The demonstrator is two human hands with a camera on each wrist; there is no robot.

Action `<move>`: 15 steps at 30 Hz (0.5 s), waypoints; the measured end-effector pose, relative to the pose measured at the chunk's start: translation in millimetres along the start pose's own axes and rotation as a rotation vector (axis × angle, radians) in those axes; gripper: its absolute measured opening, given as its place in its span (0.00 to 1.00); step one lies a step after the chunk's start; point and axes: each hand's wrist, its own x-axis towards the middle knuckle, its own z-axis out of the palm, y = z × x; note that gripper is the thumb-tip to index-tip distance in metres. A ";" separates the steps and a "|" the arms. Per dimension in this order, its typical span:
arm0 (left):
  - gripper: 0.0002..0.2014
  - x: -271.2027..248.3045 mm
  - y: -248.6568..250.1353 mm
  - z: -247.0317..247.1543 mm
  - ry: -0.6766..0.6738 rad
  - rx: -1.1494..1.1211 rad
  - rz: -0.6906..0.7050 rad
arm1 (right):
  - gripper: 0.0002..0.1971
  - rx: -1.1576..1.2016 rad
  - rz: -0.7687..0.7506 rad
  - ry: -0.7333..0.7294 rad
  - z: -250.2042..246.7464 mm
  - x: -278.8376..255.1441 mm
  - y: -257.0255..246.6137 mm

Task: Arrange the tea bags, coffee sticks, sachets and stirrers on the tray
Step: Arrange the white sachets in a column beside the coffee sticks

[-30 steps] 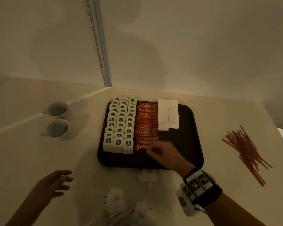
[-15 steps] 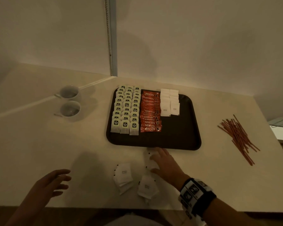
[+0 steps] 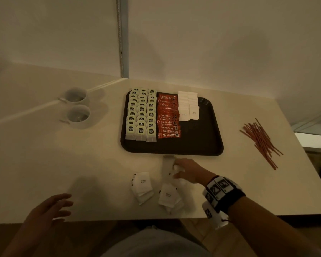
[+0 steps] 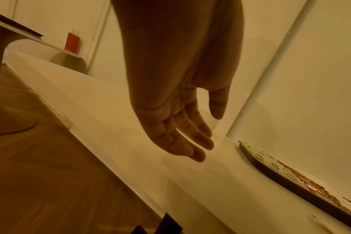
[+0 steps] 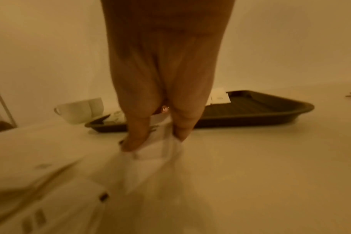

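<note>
A dark tray (image 3: pixel 171 150) holds three columns of green tea bags (image 3: pixel 141 115), a row of red coffee sticks (image 3: pixel 168 117) and two columns of white sachets (image 3: pixel 188 106). Its right part is bare. Loose white sachets lie in two piles (image 3: pixel 142 186) (image 3: pixel 169 197) near the table's front edge. My right hand (image 3: pixel 175 170) is just in front of the tray and pinches a white sachet (image 5: pixel 160 152) between thumb and fingers. My left hand (image 3: pixel 52 210) hovers open over the front left edge, holding nothing. Brown stirrers (image 3: pixel 259 140) lie on the table to the right.
Two white cups (image 3: pixel 76 96) (image 3: pixel 78 115) stand left of the tray. The wall and a metal strip (image 3: pixel 121 34) rise just behind the table. The table's right edge runs close behind the stirrers. The floor shows below the front edge.
My right hand has drawn back from the coffee sticks on the tray to the table in front of it and taken hold of a loose sachet. The left hand has hardly moved.
</note>
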 end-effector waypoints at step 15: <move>0.10 6.8 -4.0 -12.0 0.003 0.001 0.004 | 0.38 -0.500 -0.414 -0.078 44.1 -22.6 -3.7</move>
